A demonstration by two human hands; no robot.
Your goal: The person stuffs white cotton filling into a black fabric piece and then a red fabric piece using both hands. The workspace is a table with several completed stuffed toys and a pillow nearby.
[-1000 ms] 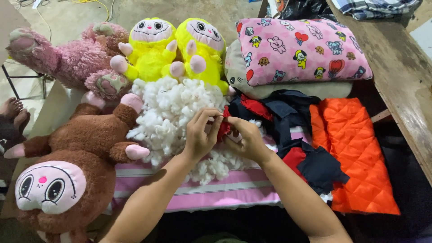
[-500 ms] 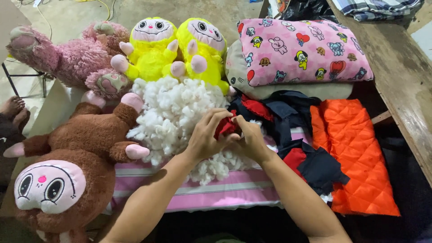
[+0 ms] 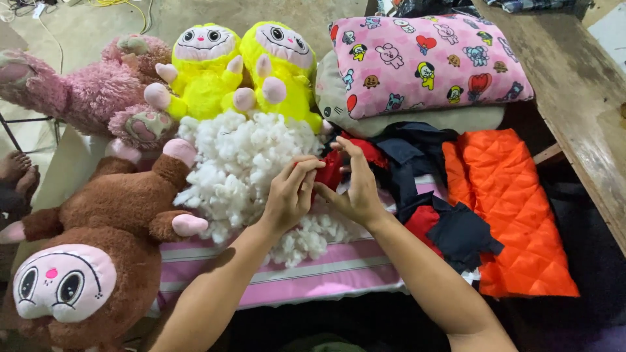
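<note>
- Nearest on the left lies a brown plush toy [image 3: 98, 241] with a pale pink face, on its back, one pink-tipped paw reaching toward the stuffing.
- A pink striped cloth [image 3: 313, 274] covers the near edge of the surface under the forearms.
- At the middle, the left hand [image 3: 290, 195] and the right hand [image 3: 357, 186] meet over a small red fabric piece [image 3: 330, 173]. The left fingers curl and pinch its edge; the right hand is partly spread, thumb and fingertips touching the same piece.
- The red piece looks thin, light and limp, so it would likely fold and slip; a pinch at a hem or corner seems the surest hold.
- Just left of the hands sits a heap of white stuffing [image 3: 241, 169], loose and fluffy, likely to shed tufts when pulled.
- To the right lie dark blue and red scraps [image 3: 430, 195], then an orange quilted pad [image 3: 505, 208].
- Farther off sit two yellow plush toys [image 3: 241, 72], a pink shaggy plush [image 3: 85, 98] on the left, and a pink cartoon-print pillow [image 3: 430, 62].
- A wooden tabletop [image 3: 574, 98] runs along the right edge.
</note>
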